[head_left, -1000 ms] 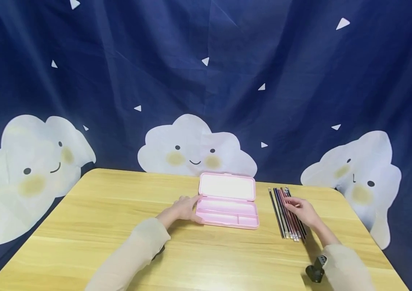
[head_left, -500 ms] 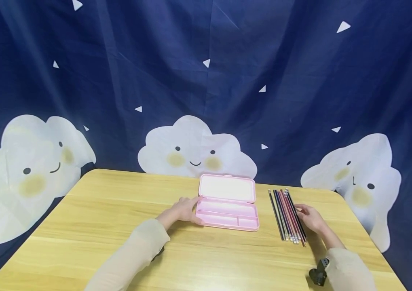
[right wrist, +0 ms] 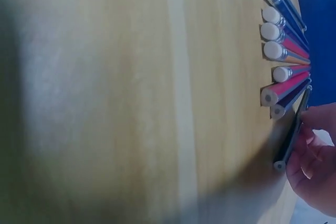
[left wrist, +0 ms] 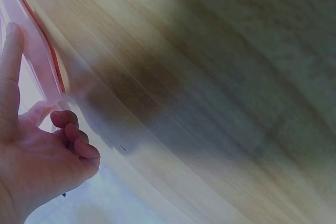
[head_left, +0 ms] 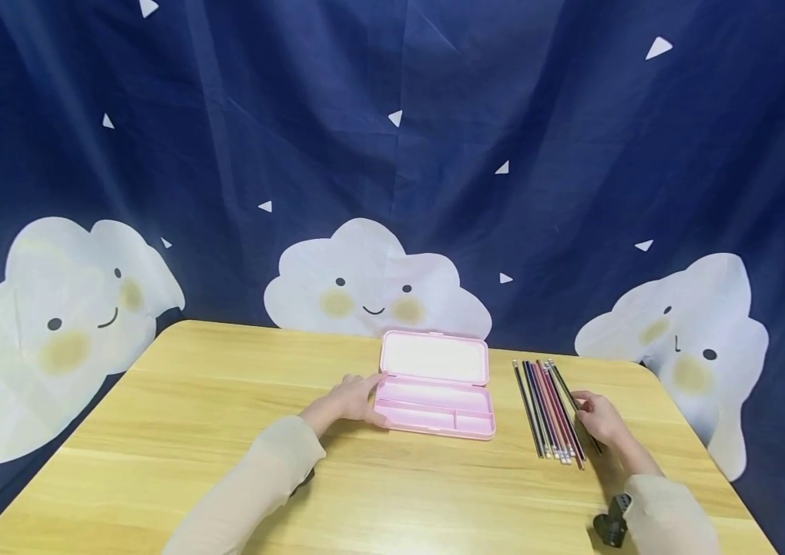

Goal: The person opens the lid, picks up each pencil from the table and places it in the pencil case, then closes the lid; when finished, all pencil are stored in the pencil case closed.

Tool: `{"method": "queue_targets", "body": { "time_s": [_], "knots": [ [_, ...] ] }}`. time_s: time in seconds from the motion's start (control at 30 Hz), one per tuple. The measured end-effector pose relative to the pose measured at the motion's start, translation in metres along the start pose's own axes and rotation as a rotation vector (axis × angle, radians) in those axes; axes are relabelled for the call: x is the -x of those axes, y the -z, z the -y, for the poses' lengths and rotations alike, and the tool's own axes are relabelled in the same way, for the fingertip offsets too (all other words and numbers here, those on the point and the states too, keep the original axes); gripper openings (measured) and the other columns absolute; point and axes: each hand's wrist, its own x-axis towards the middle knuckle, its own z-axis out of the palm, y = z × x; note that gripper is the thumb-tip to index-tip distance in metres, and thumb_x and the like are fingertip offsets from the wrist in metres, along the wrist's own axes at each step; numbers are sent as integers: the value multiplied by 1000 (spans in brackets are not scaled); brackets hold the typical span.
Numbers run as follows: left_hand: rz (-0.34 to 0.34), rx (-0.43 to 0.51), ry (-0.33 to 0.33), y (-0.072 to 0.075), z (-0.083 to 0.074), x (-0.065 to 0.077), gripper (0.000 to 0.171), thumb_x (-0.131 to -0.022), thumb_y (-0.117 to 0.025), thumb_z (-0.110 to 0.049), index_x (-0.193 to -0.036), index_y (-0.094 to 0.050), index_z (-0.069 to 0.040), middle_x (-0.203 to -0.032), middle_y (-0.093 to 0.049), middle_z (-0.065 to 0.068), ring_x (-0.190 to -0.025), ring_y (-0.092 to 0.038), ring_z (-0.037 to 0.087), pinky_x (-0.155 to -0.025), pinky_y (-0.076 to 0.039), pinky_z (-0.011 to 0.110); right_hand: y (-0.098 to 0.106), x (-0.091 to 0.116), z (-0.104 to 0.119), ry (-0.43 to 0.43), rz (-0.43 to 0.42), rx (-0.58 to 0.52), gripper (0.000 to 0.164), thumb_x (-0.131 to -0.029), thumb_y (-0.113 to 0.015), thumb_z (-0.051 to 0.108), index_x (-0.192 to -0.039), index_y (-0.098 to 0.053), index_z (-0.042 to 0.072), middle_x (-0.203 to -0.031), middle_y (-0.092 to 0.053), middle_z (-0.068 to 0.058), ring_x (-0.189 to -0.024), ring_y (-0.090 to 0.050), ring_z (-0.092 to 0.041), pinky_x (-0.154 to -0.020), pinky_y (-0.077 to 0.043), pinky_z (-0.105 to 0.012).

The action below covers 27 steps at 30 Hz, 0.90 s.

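A pink pencil case (head_left: 427,394) lies with its lid up and its divided tray showing bare compartments. My left hand (head_left: 350,398) holds the case's left end, thumb at the front corner and forefinger near the hinge; the left wrist view shows the thumb along the pink wall (left wrist: 39,51) and other fingers curled. To the right, several pencils (head_left: 550,416) lie side by side. My right hand (head_left: 600,420) pinches a dark pencil (right wrist: 289,145) at the right side of this group. That pencil slants away from the others, its far end close to theirs.
The wooden table (head_left: 226,385) has rounded far corners, with a blue cloud-print curtain (head_left: 392,169) behind it. A black wrist device (head_left: 612,522) hangs under the right sleeve, low over the tabletop.
My right hand has moved from over the pencils to their right side and taken hold of a dark pencil, swinging its near end rightward. The left hand has stayed at the case.
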Motion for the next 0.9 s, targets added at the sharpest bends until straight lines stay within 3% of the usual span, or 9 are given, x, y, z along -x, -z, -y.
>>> {"method": "queue_targets", "body": {
  "time_s": [0.2, 0.5, 0.73, 0.9],
  "knots": [
    [4, 6, 15, 1, -2, 1, 97, -63, -78, -48, -142, -33, -16, -131, -44, 22, -113, -39, 34, -90, -38, 50, 2, 2, -4, -48, 16, 27, 35, -83, -57, 0, -109, -50, -21, -76, -58, -16, -69, -52, -23, -62, -44, -37],
    [4, 7, 18, 1, -1, 0, 98, -62, -78, -49, -142, -32, -17, -132, -43, 22, -114, -39, 34, -90, -39, 51, 0, 3, -4, -86, -25, 52, 31, -83, -55, -1, -108, -52, -18, -83, -61, -26, -75, -58, -35, -66, -48, -44],
    [7, 10, 13, 0, 0, -1, 98, -63, -78, -49, -142, -32, -17, -134, -42, 22, -115, -38, 35, -90, -39, 51, 1, 4, 2, -69, -84, 44, 27, -82, -53, -2, -104, -54, -17, -73, -61, -18, -63, -53, -22, -56, -42, -31],
    [4, 12, 9, 0, -1, 0, 98, -62, -78, -48, -142, -32, -16, -133, -42, 23, -114, -39, 35, -89, -39, 51, 0, 4, 9, -48, -142, 21, 27, -82, -53, -3, -105, -56, -16, -71, -59, -14, -63, -50, -20, -56, -41, -30]
  ]
}}
